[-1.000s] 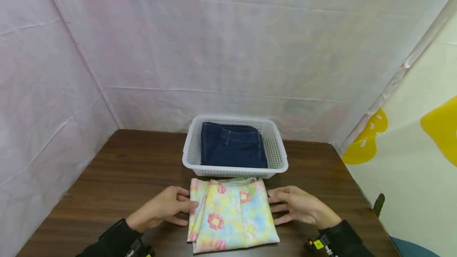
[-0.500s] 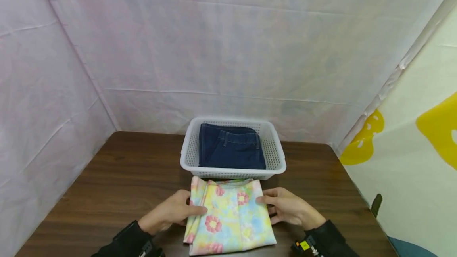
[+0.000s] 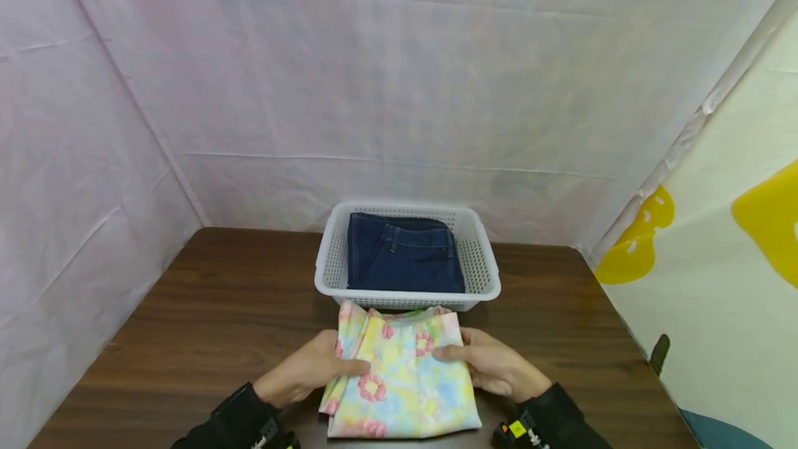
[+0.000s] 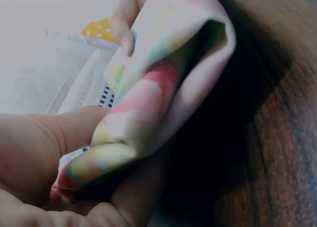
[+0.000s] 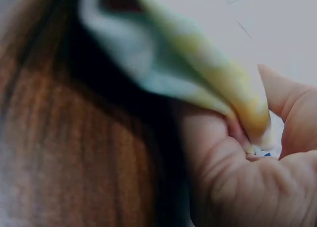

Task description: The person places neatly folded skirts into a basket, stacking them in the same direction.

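A folded, flower-printed cloth (image 3: 405, 386) in yellow, pink and pale blue is in front of the basket in the head view. My left hand (image 3: 318, 368) grips its left side, thumb on top and fingers beneath. On the opposite side my right hand (image 3: 495, 364) pinches the cloth the same way. The left wrist view shows the folded layers of the cloth (image 4: 148, 98) bunched between thumb and fingers, with a dark gap under them. In the right wrist view the cloth edge (image 5: 213, 73) is held between thumb and fingers, above the wood.
Just beyond the cloth stands a white perforated basket (image 3: 324, 276) with folded dark blue jeans (image 3: 408, 258) inside. Both are on a brown wooden table (image 3: 237, 296). White sheeting (image 3: 386, 89) rises behind the table and on the left.
Both hands have closed in from the sides, thumbs coming over the top of the cloth and fingers going under it. The cloth's far edge has risen slightly toward the basket.
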Demonstrator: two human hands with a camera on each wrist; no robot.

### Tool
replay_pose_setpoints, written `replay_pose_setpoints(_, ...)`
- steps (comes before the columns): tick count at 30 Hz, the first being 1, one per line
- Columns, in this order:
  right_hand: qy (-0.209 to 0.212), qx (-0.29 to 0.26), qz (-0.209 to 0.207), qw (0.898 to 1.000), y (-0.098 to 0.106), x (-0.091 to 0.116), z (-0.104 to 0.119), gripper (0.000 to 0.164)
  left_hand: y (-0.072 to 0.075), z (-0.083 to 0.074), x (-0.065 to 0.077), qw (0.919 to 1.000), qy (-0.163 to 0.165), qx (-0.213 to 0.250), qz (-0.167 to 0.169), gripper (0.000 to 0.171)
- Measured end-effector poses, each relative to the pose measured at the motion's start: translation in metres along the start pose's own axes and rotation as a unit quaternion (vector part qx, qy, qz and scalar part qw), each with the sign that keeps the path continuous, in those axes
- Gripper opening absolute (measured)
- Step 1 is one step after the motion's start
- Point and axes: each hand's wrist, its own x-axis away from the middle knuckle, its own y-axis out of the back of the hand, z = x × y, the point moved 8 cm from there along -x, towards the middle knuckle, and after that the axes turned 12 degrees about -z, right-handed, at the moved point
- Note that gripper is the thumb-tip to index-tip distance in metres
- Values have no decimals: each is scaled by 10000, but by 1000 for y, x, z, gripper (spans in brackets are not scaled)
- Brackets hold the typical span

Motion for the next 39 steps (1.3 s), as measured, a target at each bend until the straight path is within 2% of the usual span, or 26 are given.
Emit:
replay_pose_setpoints(10, 399, 40, -426, 9983, 5, 5, 7, 78, 5, -4, 4, 9994, -167, -116, -265, 41)
replay_pose_setpoints(18, 582, 95, -382, 9975, 3, 22, 21, 84, 5, -12, 9, 9995, -217, -21, -222, 51)
replay_pose_setpoints(28, 706, 178, -322, 9968, 1, 35, 42, 80, 3, -35, 15, 9979, -601, -104, -197, 55)
replay_pose_setpoints(34, 754, 269, -334, 9962, 1, 41, 48, 81, 2, -43, 20, 9983, -567, -88, -86, 58)
replay_pose_setpoints(39, 788, 277, -276, 9961, -1, 44, 52, 77, 2, -47, 23, 9982, -576, -142, -135, 57)
